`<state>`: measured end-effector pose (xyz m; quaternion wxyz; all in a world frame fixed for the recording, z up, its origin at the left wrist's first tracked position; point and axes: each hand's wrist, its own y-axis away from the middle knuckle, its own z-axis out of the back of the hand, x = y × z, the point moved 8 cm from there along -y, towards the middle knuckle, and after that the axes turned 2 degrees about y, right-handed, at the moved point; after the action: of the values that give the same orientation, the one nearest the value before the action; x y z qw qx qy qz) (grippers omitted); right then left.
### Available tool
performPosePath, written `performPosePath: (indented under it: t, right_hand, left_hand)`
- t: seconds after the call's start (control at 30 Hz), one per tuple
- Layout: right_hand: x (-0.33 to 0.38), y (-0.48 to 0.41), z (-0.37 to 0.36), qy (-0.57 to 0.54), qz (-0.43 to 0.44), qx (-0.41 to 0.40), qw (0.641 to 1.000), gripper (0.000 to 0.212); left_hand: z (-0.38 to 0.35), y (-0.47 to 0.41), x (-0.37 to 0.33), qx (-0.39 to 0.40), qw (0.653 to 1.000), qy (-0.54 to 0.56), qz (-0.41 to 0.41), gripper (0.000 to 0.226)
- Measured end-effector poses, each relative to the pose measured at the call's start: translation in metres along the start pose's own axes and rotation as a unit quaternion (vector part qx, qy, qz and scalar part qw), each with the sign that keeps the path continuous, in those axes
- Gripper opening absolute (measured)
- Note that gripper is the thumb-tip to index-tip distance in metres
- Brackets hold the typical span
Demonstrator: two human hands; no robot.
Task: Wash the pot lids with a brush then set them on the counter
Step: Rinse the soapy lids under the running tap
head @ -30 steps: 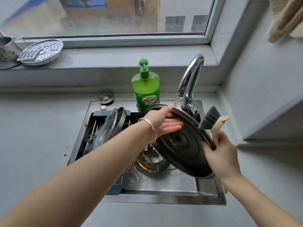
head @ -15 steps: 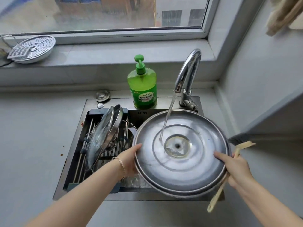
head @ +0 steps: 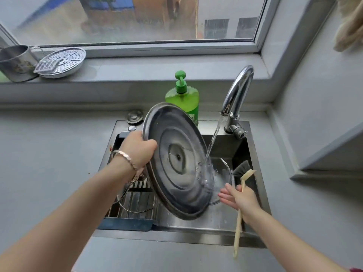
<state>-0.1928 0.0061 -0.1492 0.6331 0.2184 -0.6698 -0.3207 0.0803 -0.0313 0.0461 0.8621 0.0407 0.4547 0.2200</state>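
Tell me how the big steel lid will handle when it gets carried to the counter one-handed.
Probably slippery: water from the tap runs over the lid, wetting it. Likely stiff, since the metal holds its shape while tilted. It may twist, because the left hand grips only one edge.

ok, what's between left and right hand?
Head view: the pot lid, gripped at its rim by the left hand, and the water stream hitting its right edge near the right hand holding the brush.

blocked: tilted lid (head: 182, 163) fills sink (head: 243, 152) middle, faucet (head: 238, 91) and soap bottle (head: 184, 99) behind | free: counter (head: 49, 154) left
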Motion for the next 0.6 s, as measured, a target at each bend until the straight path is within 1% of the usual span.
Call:
performPosePath:
  t: [0.07, 0.13, 0.2, 0.27, 0.37, 0.47, 0.53, 0.6]
  right_hand:
    - [0.0, 0.0, 0.0, 0.04, 0.013, 0.001, 0.999, 0.007]
    - [0.001, 0.002, 0.001, 0.074, 0.019, -0.005, 0.997, 0.014]
    - [0.0, 0.006, 0.0, 0.103, 0.022, 0.004, 0.994, 0.019]
    - [-0.001, 0.007, -0.002, 0.143, 0.028, 0.01, 0.989, 0.021]
    - [-0.002, 0.011, -0.003, 0.187, 0.03, 0.021, 0.982, 0.02]
    - [-0.003, 0.01, -0.002, 0.204, 0.034, 0.025, 0.978, 0.018]
    - [-0.003, 0.01, -0.004, 0.213, 0.032, 0.026, 0.976, 0.015]
    - [-0.003, 0.011, -0.007, 0.217, 0.03, 0.027, 0.975, 0.015]
  left_hand:
    - [0.003, 0.004, -0.027, 0.004, 0.994, -0.096, -0.056, 0.029]
    - [0.002, 0.007, -0.049, 0.006, 0.982, -0.166, -0.093, 0.026]
    - [-0.001, 0.012, -0.064, 0.001, 0.969, -0.215, -0.125, 0.017]
    - [-0.002, 0.016, -0.074, -0.01, 0.96, -0.239, -0.149, 0.009]
    - [-0.009, 0.02, -0.078, 0.003, 0.955, -0.253, -0.154, 0.021]
    - [-0.01, 0.026, -0.08, 0.01, 0.954, -0.263, -0.146, 0.016]
    - [-0.002, 0.03, -0.089, 0.003, 0.961, -0.227, -0.157, 0.013]
    - [0.013, 0.033, -0.098, -0.004, 0.97, -0.174, -0.168, 0.018]
